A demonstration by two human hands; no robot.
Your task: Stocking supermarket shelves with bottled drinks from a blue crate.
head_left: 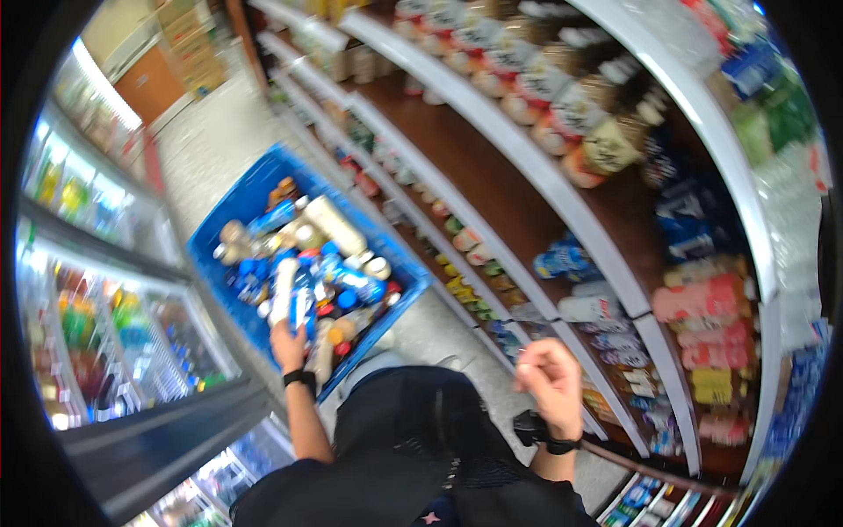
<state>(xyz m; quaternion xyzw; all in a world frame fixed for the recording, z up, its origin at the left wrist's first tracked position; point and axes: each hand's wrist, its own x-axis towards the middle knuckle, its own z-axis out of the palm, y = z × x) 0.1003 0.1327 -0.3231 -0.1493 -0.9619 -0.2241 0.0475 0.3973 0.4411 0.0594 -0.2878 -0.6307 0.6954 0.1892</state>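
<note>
- Black clothing (395, 430) on our own body lies nearest, with our forearms reaching out on either side.
- Our left hand (290, 344) has its fingers closed around the lower end of a white bottle (284, 288), inside the blue crate (279, 165); a blue-and-white bottle (304, 303) lies against it, and we cannot tell whether that one is gripped too.
- Our right hand (551, 382) is half curled before the shelves (527, 147); we cannot tell whether it holds anything small.
- By our judgement the handling is well short of finished: many mixed bottles remain heaped in the crate, while pink packs (702, 342) and others sit in rows on the shelves.
- Around us are a lit cooler (88, 325) on the left and cardboard boxes (187, 44) at the far end.
- Overlapping bottles crowd our left hand, and the crate takes up much of the aisle floor (219, 119).
</note>
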